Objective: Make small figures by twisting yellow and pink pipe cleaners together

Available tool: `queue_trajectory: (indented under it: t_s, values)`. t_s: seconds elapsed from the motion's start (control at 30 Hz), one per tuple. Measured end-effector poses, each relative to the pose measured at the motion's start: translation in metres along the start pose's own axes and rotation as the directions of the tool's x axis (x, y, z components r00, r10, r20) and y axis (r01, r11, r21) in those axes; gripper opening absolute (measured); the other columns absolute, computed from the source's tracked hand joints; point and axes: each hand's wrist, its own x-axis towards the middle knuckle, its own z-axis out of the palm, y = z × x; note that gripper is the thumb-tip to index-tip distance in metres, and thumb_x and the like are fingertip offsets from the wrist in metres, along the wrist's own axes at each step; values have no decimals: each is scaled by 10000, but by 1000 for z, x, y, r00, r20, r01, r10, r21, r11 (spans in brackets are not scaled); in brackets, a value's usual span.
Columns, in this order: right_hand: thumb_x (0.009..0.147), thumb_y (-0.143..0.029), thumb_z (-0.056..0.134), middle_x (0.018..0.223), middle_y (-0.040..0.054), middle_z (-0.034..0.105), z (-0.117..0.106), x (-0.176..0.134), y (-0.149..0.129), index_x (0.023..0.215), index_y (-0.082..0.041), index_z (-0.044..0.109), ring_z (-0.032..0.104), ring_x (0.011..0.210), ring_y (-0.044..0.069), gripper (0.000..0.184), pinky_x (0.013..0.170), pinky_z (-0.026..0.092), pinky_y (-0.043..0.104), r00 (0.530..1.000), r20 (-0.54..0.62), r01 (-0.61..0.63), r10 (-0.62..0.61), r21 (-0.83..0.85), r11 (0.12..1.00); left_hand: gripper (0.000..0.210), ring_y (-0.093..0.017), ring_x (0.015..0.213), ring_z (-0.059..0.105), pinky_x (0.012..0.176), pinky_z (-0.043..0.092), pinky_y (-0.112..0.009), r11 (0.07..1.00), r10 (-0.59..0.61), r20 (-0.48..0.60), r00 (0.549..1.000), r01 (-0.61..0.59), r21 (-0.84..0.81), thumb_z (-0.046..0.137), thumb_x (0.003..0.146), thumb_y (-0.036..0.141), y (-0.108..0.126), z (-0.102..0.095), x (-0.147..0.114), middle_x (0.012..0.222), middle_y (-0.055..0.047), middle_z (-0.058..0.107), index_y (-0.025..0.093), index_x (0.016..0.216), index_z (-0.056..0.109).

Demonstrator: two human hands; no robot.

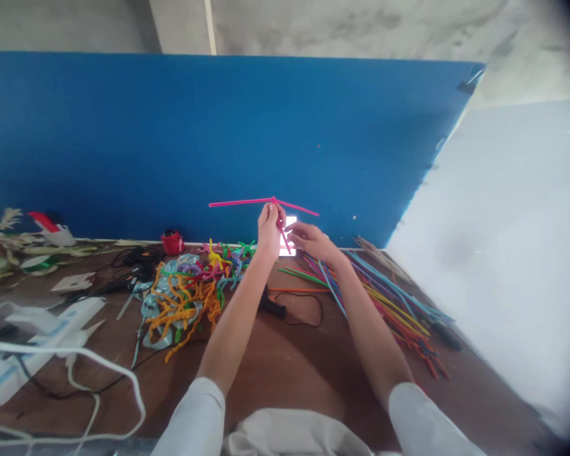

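Pinched between thumb and fingers, a pink pipe cleaner (241, 202) is in my left hand (270, 228), raised in front of the blue panel. Two arms of it stretch out left and right from a joint at the fingertips, and a darker pink length (285, 240) hangs down below. Close beside that hanging length is my right hand (313, 240), its fingers bent but apart; nothing shows in them. A bright white screen (289, 221) glows behind both hands and is partly hidden by them.
Left of my arms lies a tangled heap of bent pipe cleaners (185, 310). Straight pipe cleaners (389, 304) lie in a bunch on the right. A black-handled tool (272, 306) with a cord, a red container (172, 242) and a white power strip (42, 348) are also on the table.
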Motion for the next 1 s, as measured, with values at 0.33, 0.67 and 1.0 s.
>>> queue_trajectory:
  t_s: [0.33,0.67,1.0]
  values:
    - [812,-457,719,812,-16,618,6,2,-7,1123,-237,637,515,592,82,389,492,376,218,962,-183,-40,200,635,772,304,-67,538,388,545,330,-210,999,-37,-12,999,37,-12,579,970,312,3,5,-4,633,31,464,183,706,502]
    - [795,-549,704,680,-43,524,-2,6,-8,860,-227,598,415,489,73,345,430,314,241,877,-405,94,258,673,734,238,-64,562,424,562,348,-216,998,-68,-32,997,68,-3,632,936,304,2,7,-3,672,31,488,181,753,542]
    - [782,-503,736,618,-64,503,-7,6,-6,830,-225,578,391,463,65,324,414,294,234,834,-476,153,280,687,710,280,-68,555,417,527,330,-209,998,-46,30,998,44,54,618,944,333,-10,6,-6,640,20,480,169,726,555]
